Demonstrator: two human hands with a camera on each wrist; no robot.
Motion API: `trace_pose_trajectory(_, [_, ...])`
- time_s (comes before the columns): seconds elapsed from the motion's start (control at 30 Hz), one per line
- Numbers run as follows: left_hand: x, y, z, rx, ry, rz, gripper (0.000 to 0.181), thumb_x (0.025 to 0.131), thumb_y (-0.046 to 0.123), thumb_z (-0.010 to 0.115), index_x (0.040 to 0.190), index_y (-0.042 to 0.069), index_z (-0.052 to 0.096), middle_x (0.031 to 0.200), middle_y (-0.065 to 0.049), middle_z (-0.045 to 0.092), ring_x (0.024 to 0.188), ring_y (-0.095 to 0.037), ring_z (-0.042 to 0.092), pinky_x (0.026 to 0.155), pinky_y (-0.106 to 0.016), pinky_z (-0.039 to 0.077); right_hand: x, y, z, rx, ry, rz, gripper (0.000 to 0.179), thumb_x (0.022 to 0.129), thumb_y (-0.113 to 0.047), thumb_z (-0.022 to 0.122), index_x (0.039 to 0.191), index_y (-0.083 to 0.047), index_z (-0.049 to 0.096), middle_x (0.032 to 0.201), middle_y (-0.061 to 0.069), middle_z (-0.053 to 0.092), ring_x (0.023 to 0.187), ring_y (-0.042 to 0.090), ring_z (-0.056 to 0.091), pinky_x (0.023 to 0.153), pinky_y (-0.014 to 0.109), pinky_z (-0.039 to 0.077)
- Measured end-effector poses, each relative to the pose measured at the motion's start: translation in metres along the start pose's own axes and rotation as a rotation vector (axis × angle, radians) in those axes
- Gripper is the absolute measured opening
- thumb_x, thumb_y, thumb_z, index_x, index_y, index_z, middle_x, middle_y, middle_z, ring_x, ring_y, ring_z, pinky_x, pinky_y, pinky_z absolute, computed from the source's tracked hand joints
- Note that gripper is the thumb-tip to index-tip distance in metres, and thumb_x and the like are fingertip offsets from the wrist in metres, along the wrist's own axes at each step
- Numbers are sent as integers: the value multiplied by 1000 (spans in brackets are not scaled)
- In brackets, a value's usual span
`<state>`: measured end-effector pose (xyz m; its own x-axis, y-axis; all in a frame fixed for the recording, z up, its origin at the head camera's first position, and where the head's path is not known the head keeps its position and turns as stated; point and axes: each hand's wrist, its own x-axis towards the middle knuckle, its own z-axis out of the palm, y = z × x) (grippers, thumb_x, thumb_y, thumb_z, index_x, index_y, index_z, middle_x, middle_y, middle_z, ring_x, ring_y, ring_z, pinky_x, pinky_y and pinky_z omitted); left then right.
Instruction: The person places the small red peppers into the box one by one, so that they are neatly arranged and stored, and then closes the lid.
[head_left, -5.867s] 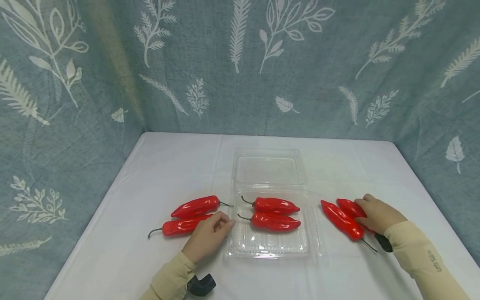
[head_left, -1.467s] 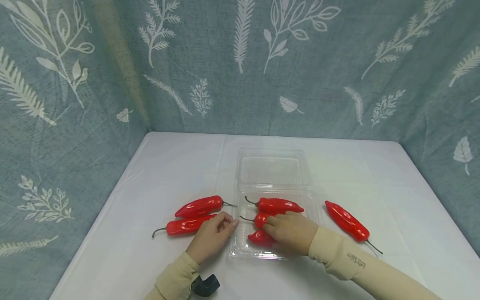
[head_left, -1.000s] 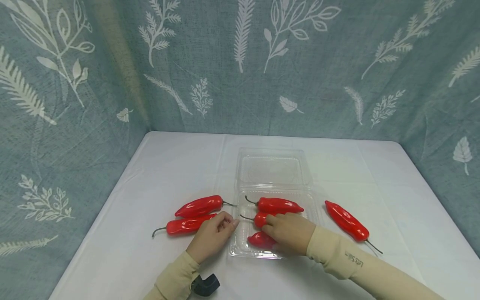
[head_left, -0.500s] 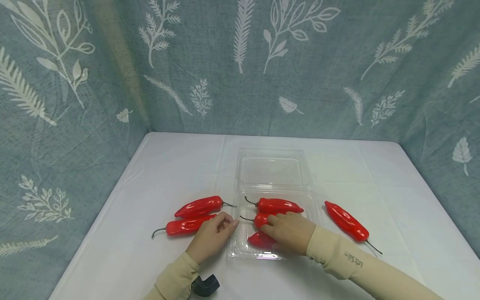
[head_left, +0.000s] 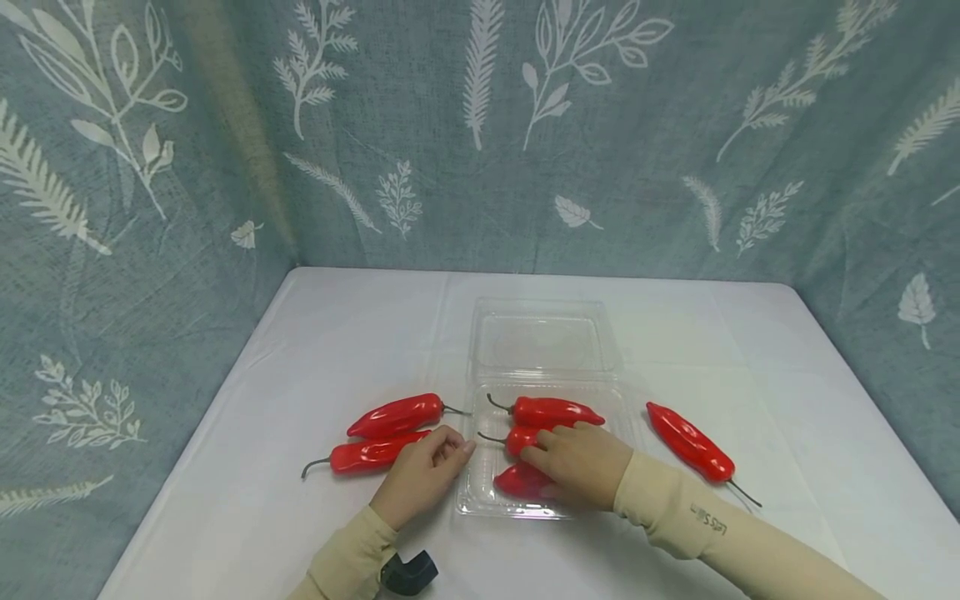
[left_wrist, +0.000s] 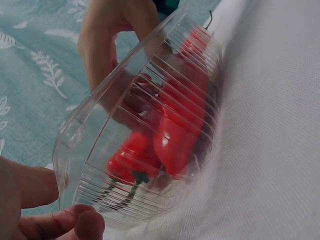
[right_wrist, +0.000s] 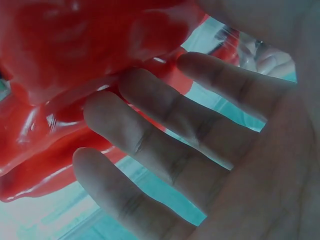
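A clear plastic clamshell container (head_left: 487,508) lies with its lid (head_left: 536,342) folded back. Inside are two red peppers, a far pepper (head_left: 558,411) and a middle pepper (head_left: 519,442), stems to the left. Nearest the person, a third red pepper (head_left: 517,481) points its tip left; my right hand (head_left: 585,465) grips it and covers much of it. In the right wrist view, the right fingers (right_wrist: 165,135) reach along the peppers' red sides. My left hand (head_left: 423,471) pinches the container's left rim, its thumb (left_wrist: 37,186) and fingertips on either side of the plastic.
Left of the container lie two more peppers, an upper one (head_left: 397,415) and a lower one (head_left: 371,454) partly behind the left hand. A single pepper (head_left: 690,442) lies to the right. The white table (head_left: 360,333) backs onto a patterned curtain (head_left: 435,208).
Since the oldest frame, my right hand has brought one pepper from the right side into the container's near part. Over the last second both hands stay almost still.
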<state>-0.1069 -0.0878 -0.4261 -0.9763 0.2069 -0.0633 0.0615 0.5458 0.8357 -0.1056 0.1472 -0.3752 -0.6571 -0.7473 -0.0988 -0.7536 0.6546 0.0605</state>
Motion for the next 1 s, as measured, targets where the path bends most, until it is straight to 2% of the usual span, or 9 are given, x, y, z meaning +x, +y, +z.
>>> trace_pose_trajectory(0.3, [1, 1, 1, -1, -11, -23, 10, 89, 25, 66, 90, 16, 61, 65, 4, 53, 62, -13, 48, 58, -21, 39, -10, 7, -9, 63, -2, 61, 46, 76, -41, 78, 114, -19, 62, 96, -3, 67, 89, 14, 64, 81, 34, 54])
trace_pose_trajectory(0.47, [2, 1, 1, -5, -18, -42, 12, 89, 26, 67, 91, 16, 61, 66, 4, 54, 63, -13, 49, 59, -21, 40, -21, 16, -20, 179, -3, 113, 41, 80, -38, 75, 115, -19, 61, 96, -5, 64, 85, 10, 62, 76, 31, 54])
trace_pose_trajectory(0.53, [1, 1, 0, -6, -14, -45, 12, 89, 26, 67, 91, 16, 61, 66, 3, 54, 63, -13, 49, 59, -21, 40, -27, 21, -25, 214, 15, 127, 40, 82, -37, 74, 115, -18, 61, 96, -4, 64, 82, 9, 61, 75, 29, 54])
trace_pose_trajectory(0.63, [0, 1, 0, -7, -7, -43, 11, 89, 25, 67, 90, 16, 61, 66, 3, 53, 63, -13, 48, 59, -21, 40, -36, 29, -30, 210, 58, 154, 40, 83, -34, 73, 116, -14, 61, 94, -2, 64, 77, 8, 60, 71, 27, 55])
trace_pose_trajectory(0.83, [1, 1, 0, -12, -15, -43, 11, 89, 26, 67, 90, 16, 61, 66, 4, 54, 63, -13, 49, 59, -21, 40, -61, 51, -33, 128, 114, 289, 48, 83, -32, 73, 122, -8, 59, 98, 3, 65, 82, 14, 65, 75, 32, 56])
trace_pose_trajectory(1.0, [1, 0, 0, -12, -15, -41, 12, 89, 27, 67, 90, 17, 61, 66, 4, 54, 63, -13, 49, 59, -22, 41, -84, 72, -24, 137, 114, 419, 47, 83, -30, 74, 121, -6, 60, 102, 7, 63, 86, 19, 64, 77, 37, 56])
